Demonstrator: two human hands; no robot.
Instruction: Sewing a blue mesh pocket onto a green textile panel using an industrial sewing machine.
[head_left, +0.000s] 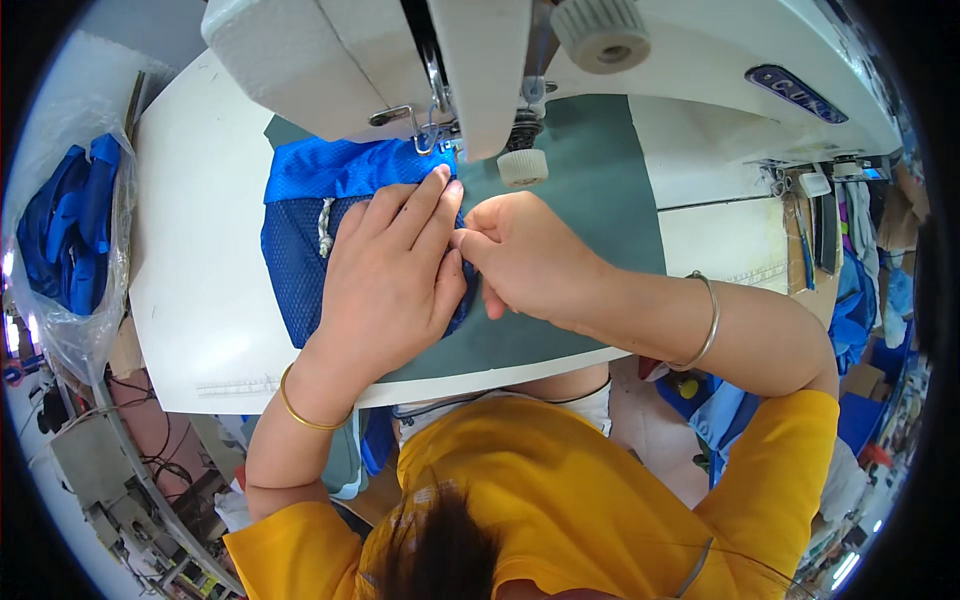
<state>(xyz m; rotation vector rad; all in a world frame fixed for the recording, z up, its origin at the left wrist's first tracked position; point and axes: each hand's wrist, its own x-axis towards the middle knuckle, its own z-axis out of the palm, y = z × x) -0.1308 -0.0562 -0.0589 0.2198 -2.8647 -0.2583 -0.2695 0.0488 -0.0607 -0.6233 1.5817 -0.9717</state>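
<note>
L hand (388,275): fingers flat, close together, pressing blue mesh fabric (300,270). R hand (520,255): fingertips pinching fabric edge beside L fingertips, below sewing machine (450,60).

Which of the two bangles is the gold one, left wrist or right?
The gold bangle is on the left wrist, behind the left hand lying flat on the blue mesh fabric. The silver bangle is on the right.

Yellow short sleeves (790,450), gold bangle (300,412), silver bangle (706,330), dark hair (440,545)
</note>
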